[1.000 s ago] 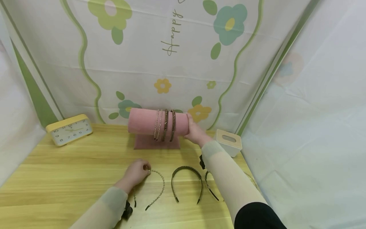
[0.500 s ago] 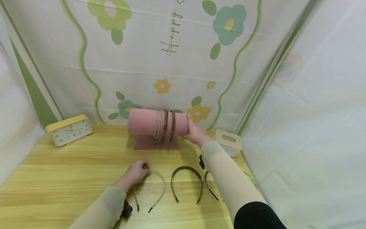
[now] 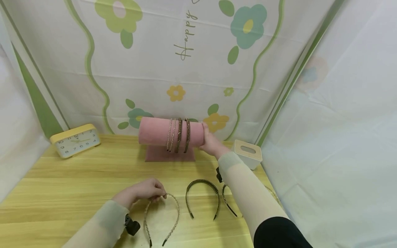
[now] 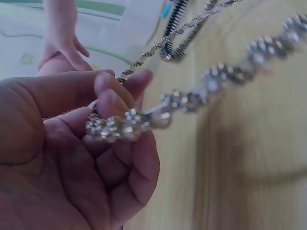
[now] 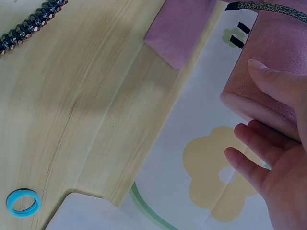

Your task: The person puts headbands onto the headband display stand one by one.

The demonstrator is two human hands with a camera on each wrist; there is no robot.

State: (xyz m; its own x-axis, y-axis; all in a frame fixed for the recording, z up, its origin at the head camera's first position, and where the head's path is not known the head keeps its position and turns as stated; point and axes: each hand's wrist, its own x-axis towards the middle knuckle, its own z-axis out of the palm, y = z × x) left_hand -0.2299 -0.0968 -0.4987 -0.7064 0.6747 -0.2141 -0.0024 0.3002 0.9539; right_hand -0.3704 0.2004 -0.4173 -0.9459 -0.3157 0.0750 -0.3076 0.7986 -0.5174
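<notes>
One beaded headband [image 3: 178, 210] is pinched at its arch between the thumb and curled fingers of the left hand [image 3: 144, 191], over the near part of the wooden table [image 3: 77, 182]; whether its tips touch cannot be told. To its right, a dark headband [image 3: 202, 181] is laid. Beyond, a pink stand [image 3: 158, 132], on which four bands [image 3: 188, 134] are carried, is gripped at its right end by the right hand [image 3: 214, 142], thumb and fingers parted around the rim. A yellow clock [image 3: 75, 140] is placed at far left.
</notes>
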